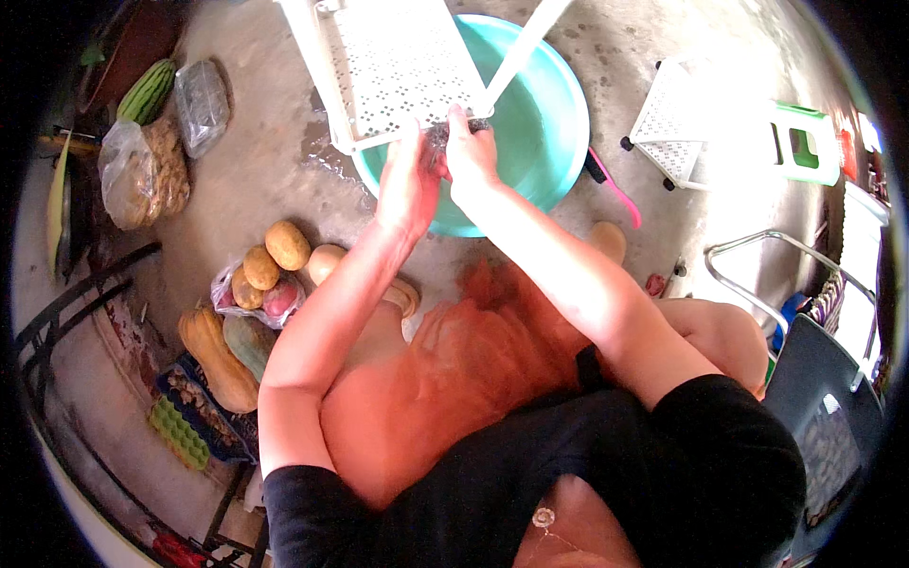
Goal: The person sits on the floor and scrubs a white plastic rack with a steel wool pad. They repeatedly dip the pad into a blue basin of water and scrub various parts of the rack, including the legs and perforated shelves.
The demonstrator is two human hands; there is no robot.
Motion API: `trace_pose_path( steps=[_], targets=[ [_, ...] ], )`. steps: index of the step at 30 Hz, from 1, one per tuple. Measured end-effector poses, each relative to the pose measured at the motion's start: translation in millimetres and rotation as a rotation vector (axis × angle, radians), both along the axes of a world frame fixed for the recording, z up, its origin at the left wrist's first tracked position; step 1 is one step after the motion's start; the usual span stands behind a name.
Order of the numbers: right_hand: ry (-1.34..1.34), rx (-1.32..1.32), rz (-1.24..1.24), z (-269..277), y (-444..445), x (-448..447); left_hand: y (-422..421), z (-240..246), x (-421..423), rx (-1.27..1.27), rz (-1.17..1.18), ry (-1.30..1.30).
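Note:
A white perforated plastic rack point(405, 64) with rails along its sides is held tilted over a round turquoise basin point(543, 142). My left hand point(412, 174) is at the rack's near edge, its fingers against the rim. Beside it my right hand point(470, 153) is at the near corner, with a grey scouring pad point(439, 135) between the two hands. Which hand grips the pad is hard to tell, since the fingers partly hide it. A pink-handled brush point(619, 192) lies on the floor to the right of the basin.
Potatoes point(287, 245), squashes point(216, 358) and bagged produce point(167, 170) lie on the left, near a black metal frame point(53, 319). On the right are another white perforated rack part point(667, 128), a green-and-white stool point(806, 145) and a metal-framed chair point(817, 405). The floor by the basin is wet.

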State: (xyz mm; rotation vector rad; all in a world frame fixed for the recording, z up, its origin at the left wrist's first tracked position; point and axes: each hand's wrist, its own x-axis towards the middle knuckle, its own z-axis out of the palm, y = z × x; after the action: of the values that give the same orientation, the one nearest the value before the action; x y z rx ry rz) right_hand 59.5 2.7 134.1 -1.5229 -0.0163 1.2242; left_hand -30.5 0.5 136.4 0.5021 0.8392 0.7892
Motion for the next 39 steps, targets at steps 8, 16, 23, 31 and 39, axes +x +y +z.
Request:
trace_pose_path(
  steps=[8,16,23,31,39],
  targets=[
    [-0.32,0.106,0.418,-1,-26,41,34,4,-9,-0.28,0.236,-0.119],
    [-0.411,0.404,0.551,71,7,74,32,6,-19,-0.265,0.229,-0.117],
    [-0.663,0.492,0.647,69,16,68,24,21,-7,-0.318,0.279,-0.2],
    [-0.664,0.555,0.79,63,6,59,30,13,-7,-0.323,0.16,-0.257],
    [-0.175,0.593,0.814,93,11,74,29,14,-14,-0.272,0.036,-0.215]
  ],
)
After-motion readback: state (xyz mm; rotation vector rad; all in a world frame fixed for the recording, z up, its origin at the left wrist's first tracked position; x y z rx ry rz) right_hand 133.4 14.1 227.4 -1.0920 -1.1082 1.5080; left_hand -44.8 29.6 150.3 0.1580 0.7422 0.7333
